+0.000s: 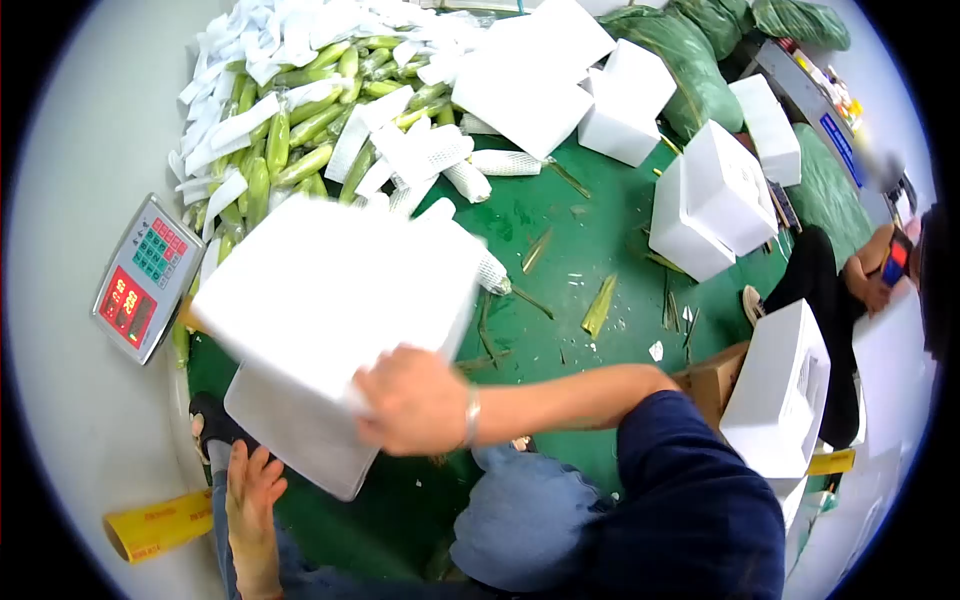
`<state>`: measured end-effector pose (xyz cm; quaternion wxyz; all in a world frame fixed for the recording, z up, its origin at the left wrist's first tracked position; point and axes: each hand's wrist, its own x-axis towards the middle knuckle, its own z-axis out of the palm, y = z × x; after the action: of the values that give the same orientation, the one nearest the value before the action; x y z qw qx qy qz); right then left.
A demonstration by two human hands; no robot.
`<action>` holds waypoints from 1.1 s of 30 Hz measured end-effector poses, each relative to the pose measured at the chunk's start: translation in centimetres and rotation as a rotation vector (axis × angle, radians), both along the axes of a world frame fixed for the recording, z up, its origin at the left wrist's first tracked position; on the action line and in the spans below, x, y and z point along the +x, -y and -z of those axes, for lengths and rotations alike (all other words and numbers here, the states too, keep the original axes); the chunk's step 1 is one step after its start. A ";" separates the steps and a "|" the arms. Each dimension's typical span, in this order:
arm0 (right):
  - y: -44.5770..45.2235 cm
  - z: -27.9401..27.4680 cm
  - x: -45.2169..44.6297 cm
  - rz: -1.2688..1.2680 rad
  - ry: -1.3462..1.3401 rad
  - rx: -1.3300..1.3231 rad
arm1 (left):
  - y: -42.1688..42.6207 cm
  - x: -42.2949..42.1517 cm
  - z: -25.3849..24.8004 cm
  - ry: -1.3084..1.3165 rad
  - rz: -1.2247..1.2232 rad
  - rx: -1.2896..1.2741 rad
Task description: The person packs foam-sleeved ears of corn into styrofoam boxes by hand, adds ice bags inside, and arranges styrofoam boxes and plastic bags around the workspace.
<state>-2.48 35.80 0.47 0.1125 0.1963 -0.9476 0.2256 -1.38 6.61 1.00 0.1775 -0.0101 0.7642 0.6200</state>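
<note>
My right hand (415,402) is closed on the near edge of a white foam box (335,285), slightly blurred. Under the box lies a pale, flat, round-cornered surface (300,425); whether it is a scale platform or another box, I cannot tell. My left hand (255,505) is held low near my leg, its fingers stretched up and empty, apart from the box. Left of the box, a digital scale display (147,278) glows with red numbers. Beyond the box is a heap of corn cobs (310,125), some inside white foam net sleeves (430,150).
White foam boxes stand at the back (525,75) and right (775,395). Green sacks (675,65) are piled behind them. A person (870,280) sits at the right, holding a phone-like object. Loose husks (600,307) litter the green floor. A yellow tape roll (160,525) lies lower left.
</note>
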 end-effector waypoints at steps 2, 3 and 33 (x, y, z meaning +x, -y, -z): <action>5.5 3.9 2.4 -0.156 0.058 -0.043 | 1.1 0.6 2.2 -0.072 0.033 0.039; 7.6 5.3 3.0 -0.245 0.134 -0.020 | 0.7 0.2 2.6 0.106 -0.084 0.207; -1.9 -34.4 41.8 -0.451 -1.087 0.012 | 6.6 -4.1 9.4 -0.029 -0.304 -0.610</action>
<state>39.29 37.71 34.90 0.5305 0.4810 -0.6900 0.1054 -5.49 -0.01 -8.37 0.0610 -0.1678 0.9067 0.3821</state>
